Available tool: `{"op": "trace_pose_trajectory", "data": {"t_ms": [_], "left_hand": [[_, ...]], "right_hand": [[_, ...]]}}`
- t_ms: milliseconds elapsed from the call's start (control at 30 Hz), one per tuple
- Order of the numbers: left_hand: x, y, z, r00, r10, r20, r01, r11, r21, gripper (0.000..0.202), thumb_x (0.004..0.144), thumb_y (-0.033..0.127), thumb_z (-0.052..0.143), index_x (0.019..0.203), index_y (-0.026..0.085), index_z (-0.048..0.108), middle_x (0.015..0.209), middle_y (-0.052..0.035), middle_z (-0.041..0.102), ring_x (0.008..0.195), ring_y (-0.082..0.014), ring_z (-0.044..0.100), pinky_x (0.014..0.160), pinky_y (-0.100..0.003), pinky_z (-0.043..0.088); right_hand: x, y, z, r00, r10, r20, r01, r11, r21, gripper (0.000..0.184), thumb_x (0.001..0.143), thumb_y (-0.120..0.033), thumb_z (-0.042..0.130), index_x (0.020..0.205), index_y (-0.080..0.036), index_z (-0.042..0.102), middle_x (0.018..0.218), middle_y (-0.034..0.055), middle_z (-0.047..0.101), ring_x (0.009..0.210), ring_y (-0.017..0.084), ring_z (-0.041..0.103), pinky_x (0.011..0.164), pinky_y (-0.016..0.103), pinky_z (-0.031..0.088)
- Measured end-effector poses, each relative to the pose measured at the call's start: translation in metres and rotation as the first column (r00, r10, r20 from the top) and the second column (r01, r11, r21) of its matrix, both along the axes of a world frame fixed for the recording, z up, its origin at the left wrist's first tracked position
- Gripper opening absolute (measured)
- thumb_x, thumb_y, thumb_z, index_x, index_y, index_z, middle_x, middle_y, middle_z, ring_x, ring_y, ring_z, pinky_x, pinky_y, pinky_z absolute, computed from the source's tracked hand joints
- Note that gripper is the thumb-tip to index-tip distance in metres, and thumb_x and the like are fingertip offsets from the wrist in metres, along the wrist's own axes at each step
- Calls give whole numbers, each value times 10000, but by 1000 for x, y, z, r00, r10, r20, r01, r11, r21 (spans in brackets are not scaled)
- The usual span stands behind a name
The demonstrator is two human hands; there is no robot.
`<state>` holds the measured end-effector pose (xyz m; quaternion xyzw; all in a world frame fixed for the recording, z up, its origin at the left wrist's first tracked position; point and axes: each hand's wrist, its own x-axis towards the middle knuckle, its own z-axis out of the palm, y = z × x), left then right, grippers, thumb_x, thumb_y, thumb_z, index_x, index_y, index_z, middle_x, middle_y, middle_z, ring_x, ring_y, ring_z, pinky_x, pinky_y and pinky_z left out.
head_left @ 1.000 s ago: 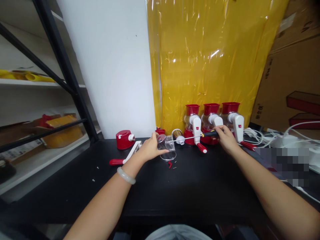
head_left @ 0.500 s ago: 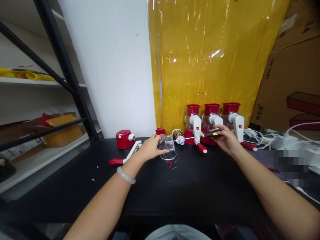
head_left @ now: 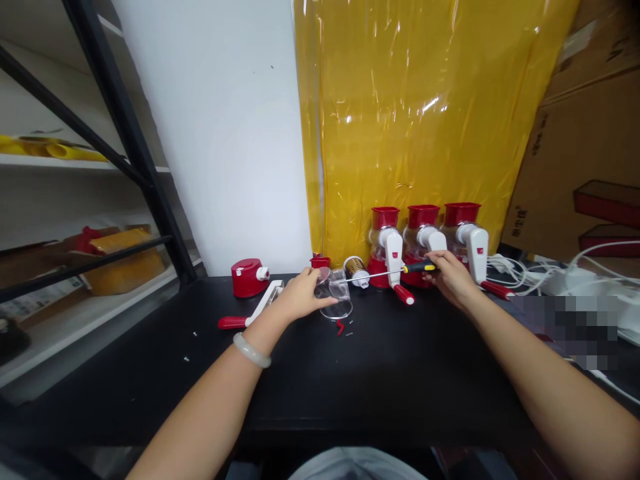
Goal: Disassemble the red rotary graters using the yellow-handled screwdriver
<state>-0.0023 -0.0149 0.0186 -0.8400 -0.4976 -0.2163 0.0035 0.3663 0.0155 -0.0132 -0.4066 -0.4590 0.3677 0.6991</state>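
My left hand [head_left: 306,293] is closed around a clear plastic housing [head_left: 339,293] lying on the black table. With my right hand [head_left: 449,275] I grip a screwdriver [head_left: 419,268] by its black and yellow handle. Its long metal shaft runs leftward, level, and the tip meets the clear housing; the exact contact is too small to make out. Just behind the shaft lies a grating drum [head_left: 357,270] with a white end. In front of the housing are a small red part [head_left: 341,327] and tiny screws [head_left: 349,334].
Three red and white rotary graters [head_left: 424,243] stand at the back right. A red base [head_left: 247,277] and a white crank with red handle [head_left: 233,323] lie left. White cables [head_left: 520,277] crowd the right, beside a cardboard box [head_left: 595,153]. A black-framed shelf [head_left: 165,227] stands left.
My right hand has shifted slightly on the screwdriver handle, and its fingers are curled further round it. The left hand and the clear housing stay in place.
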Motion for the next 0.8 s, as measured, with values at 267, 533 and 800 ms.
{"op": "trace_pose_trajectory", "data": {"t_ms": [267,533,800], "left_hand": [[0,0,1,1000,-6,3,6,1000,3,621,752,685,642,1128,201,540,1082,-91,574,920,-275,620,748,-367,481],[0,1,0,1000,-10,10,10,1000,3,626,758,685,638,1136,197,534,1079,-91,573,919,-275,617,758,-376,486],[0,0,1,999,-14,29,14,1000,-6,612,752,675,648,1123,200,544,1083,-93,579,950,-282,619,784,-379,491]], "right_hand": [[-9,-14,13,968,126,-217,-132,991,-13,249,554,-204,704,790,-252,646,736,-32,591,661,128,596,570,266,530],[-7,-19,16,947,210,-242,-211,977,23,292,531,-169,681,807,-264,665,752,-24,649,753,147,622,635,271,520],[-4,-22,15,947,238,-218,-231,971,58,316,525,-174,658,830,-258,666,796,-9,669,793,162,632,657,286,544]]}}
